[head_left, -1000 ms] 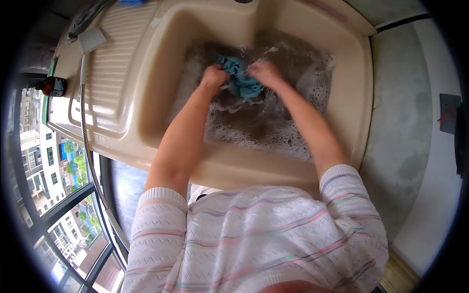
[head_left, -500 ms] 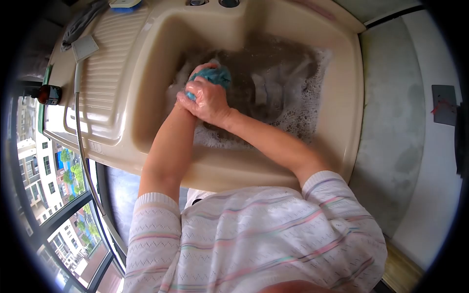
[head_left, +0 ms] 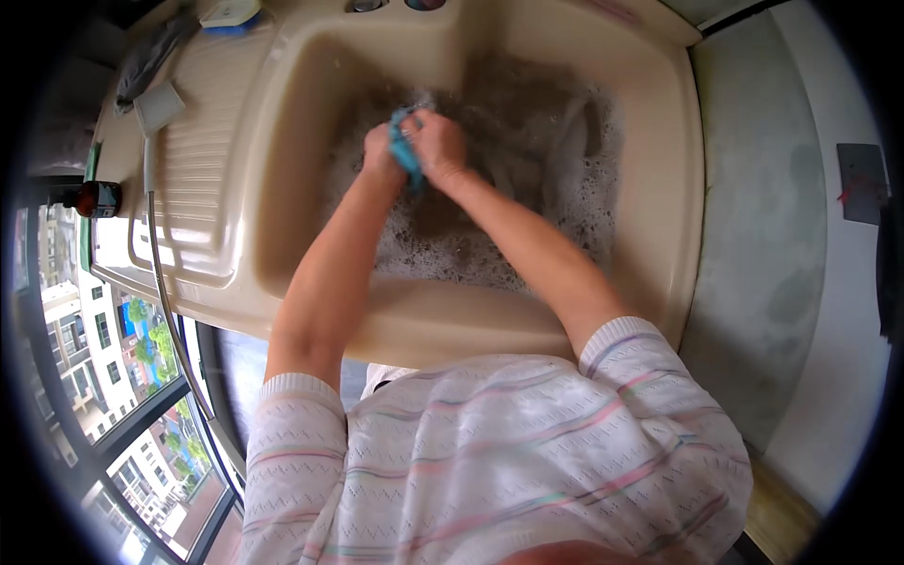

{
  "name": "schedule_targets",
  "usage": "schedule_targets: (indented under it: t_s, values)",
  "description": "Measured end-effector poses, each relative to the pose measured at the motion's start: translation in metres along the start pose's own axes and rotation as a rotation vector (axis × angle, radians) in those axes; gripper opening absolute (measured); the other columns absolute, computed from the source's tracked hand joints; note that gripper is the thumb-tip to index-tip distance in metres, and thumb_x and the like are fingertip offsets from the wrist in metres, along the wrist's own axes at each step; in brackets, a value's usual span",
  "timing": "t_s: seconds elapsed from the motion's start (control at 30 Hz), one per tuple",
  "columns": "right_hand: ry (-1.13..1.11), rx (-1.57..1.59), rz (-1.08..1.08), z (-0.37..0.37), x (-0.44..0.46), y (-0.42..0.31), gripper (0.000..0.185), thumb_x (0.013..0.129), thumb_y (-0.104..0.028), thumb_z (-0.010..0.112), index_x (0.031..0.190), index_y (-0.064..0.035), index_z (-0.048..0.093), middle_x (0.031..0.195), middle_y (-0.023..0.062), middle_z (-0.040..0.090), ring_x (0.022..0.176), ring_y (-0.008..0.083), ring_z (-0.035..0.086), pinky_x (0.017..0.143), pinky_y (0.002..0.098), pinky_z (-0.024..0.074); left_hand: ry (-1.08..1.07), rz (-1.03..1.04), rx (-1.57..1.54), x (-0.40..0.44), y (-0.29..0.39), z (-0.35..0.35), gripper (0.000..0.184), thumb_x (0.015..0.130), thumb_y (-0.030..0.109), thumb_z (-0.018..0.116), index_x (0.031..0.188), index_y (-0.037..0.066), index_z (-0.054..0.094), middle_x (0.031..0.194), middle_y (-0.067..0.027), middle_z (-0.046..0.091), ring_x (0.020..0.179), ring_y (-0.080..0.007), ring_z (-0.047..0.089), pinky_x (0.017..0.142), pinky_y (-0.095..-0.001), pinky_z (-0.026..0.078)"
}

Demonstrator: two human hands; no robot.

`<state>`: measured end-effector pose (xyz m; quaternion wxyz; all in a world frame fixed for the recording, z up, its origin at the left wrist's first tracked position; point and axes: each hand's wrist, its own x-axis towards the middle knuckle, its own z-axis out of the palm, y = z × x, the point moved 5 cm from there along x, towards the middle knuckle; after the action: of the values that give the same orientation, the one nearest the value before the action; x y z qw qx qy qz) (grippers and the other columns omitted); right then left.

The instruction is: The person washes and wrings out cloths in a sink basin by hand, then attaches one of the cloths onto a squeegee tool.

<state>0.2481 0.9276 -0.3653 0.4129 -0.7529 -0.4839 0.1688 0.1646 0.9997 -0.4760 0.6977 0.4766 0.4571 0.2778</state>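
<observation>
A wet teal cloth [head_left: 404, 153] is bunched between my two hands, just over the murky, sudsy water [head_left: 452, 254]. My left hand [head_left: 380, 153] grips its left side, and my right hand [head_left: 439, 147] grips the other, fingers curled round it. The cloth hangs a little below the hands, its lower end blurred by motion. Pale fabric [head_left: 568, 146] lies partly under the water, to the right of my hands. Around all this is a beige sink basin [head_left: 282, 188].
Left of the basin is a ribbed drainboard [head_left: 202, 141] with a hand shower [head_left: 160, 107] and its hose. A brown bottle [head_left: 98, 199] stands by the window. A blue-and-white brush [head_left: 231, 16] and a dark grey cloth [head_left: 151, 61] lie at the back.
The hands have gone from clasped together, one over the other, to side by side and slightly farther back. The teal cloth now stretches down between them. The submerged fabric has shifted.
</observation>
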Motion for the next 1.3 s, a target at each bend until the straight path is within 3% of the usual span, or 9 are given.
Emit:
schedule_targets:
  t_s: [0.3, 0.43, 0.53, 0.6, 0.7, 0.83, 0.97, 1.07, 1.3]
  values:
    - [0.133, 0.318, 0.508, -0.065, 0.040, 0.190, 0.043, 0.078, -0.041, 0.056, 0.096, -0.0015, 0.058, 0.087, 0.0228, 0.059, 0.085, 0.0369, 0.057, 0.073, 0.0389, 0.0454, 0.229, -0.222, 0.131, -0.042, 0.060, -0.002, 0.044, 0.078, 0.022, 0.057, 0.115, 0.000, 0.046, 0.097, -0.0145, 0.056, 0.086, -0.0236, 0.057, 0.058, -0.0368, 0.048]
    - [-0.273, -0.093, 0.174, -0.025, 0.009, 0.126, 0.039, 0.071, -0.031, 0.062, 0.097, -0.0019, 0.058, 0.091, 0.0230, 0.059, 0.088, 0.0369, 0.055, 0.076, 0.0392, 0.0446, -0.068, 0.030, 0.585, -0.028, 0.012, 0.020, 0.038, 0.079, 0.020, 0.056, 0.111, 0.000, 0.050, 0.096, -0.0153, 0.056, 0.075, -0.0251, 0.058, 0.060, -0.0413, 0.047]
    - [-0.413, -0.245, 0.310, -0.058, 0.019, 0.125, 0.046, 0.067, -0.030, 0.065, 0.101, 0.0005, 0.058, 0.096, 0.0215, 0.059, 0.091, 0.0317, 0.057, 0.078, 0.0352, 0.0445, 0.074, -0.414, 0.186, -0.044, 0.042, -0.002, 0.032, 0.077, 0.014, 0.056, 0.106, 0.001, 0.054, 0.095, -0.0149, 0.058, 0.087, -0.0302, 0.055, 0.064, -0.0477, 0.048]
    - [-0.292, 0.371, 0.566, -0.075, 0.028, 0.142, 0.048, 0.065, -0.025, 0.068, 0.101, 0.0053, 0.057, 0.099, 0.0204, 0.058, 0.089, 0.0210, 0.058, 0.075, 0.0331, 0.0458, 0.054, -0.511, 0.034, -0.048, 0.043, -0.006, 0.040, 0.082, 0.027, 0.051, 0.116, 0.006, 0.047, 0.113, -0.0150, 0.050, 0.101, -0.0347, 0.048, 0.073, -0.0556, 0.044]
    - [-0.251, 0.297, 0.240, -0.040, 0.032, 0.104, 0.032, 0.067, -0.024, 0.066, 0.086, 0.0004, 0.060, 0.083, 0.0156, 0.061, 0.078, 0.0193, 0.060, 0.067, 0.0332, 0.0464, -0.043, -0.568, -0.128, -0.054, 0.041, 0.020, 0.051, 0.085, 0.045, 0.042, 0.123, 0.011, 0.037, 0.132, -0.0141, 0.029, 0.107, -0.0373, 0.044, 0.074, -0.0619, 0.041]
    - [-0.273, 0.084, -0.140, -0.020, -0.020, -0.017, 0.021, 0.069, -0.026, 0.066, 0.070, -0.0057, 0.060, 0.072, 0.0125, 0.058, 0.069, 0.0259, 0.057, 0.062, 0.0339, 0.0437, -0.194, -0.557, -0.583, -0.046, 0.035, 0.026, 0.044, 0.085, 0.045, 0.044, 0.100, 0.006, 0.054, 0.099, -0.0112, 0.057, 0.088, -0.0256, 0.056, 0.076, -0.0412, 0.046]
    - [-0.041, -0.066, -0.488, -0.017, -0.058, -0.057, 0.023, 0.068, -0.032, 0.063, 0.060, -0.0101, 0.058, 0.065, 0.0094, 0.058, 0.059, 0.0307, 0.057, 0.055, 0.0396, 0.0445, -0.279, -0.108, 0.093, -0.029, 0.026, 0.014, 0.021, 0.081, 0.022, 0.052, 0.082, 0.002, 0.058, 0.076, -0.0070, 0.056, 0.070, -0.0193, 0.054, 0.062, -0.0364, 0.044]
    - [-0.036, 0.017, 0.101, -0.019, -0.008, 0.027, 0.039, 0.080, -0.043, 0.049, 0.073, -0.0073, 0.062, 0.073, 0.0177, 0.060, 0.068, 0.0364, 0.058, 0.061, 0.0440, 0.0448, 0.262, -0.285, -0.063, -0.033, 0.037, 0.014, 0.019, 0.079, 0.019, 0.054, 0.081, 0.000, 0.057, 0.080, -0.0085, 0.056, 0.073, -0.0203, 0.053, 0.060, -0.0394, 0.044]
    - [-0.126, 0.074, 0.203, -0.115, 0.011, 0.129, 0.044, 0.077, -0.044, 0.059, 0.088, -0.0008, 0.063, 0.084, 0.0149, 0.062, 0.076, 0.0266, 0.059, 0.068, 0.0306, 0.0444, 0.175, -0.204, 0.167, -0.047, 0.083, -0.003, 0.022, 0.077, 0.019, 0.060, 0.093, 0.004, 0.058, 0.086, -0.0089, 0.059, 0.072, -0.0214, 0.058, 0.052, -0.0341, 0.046]
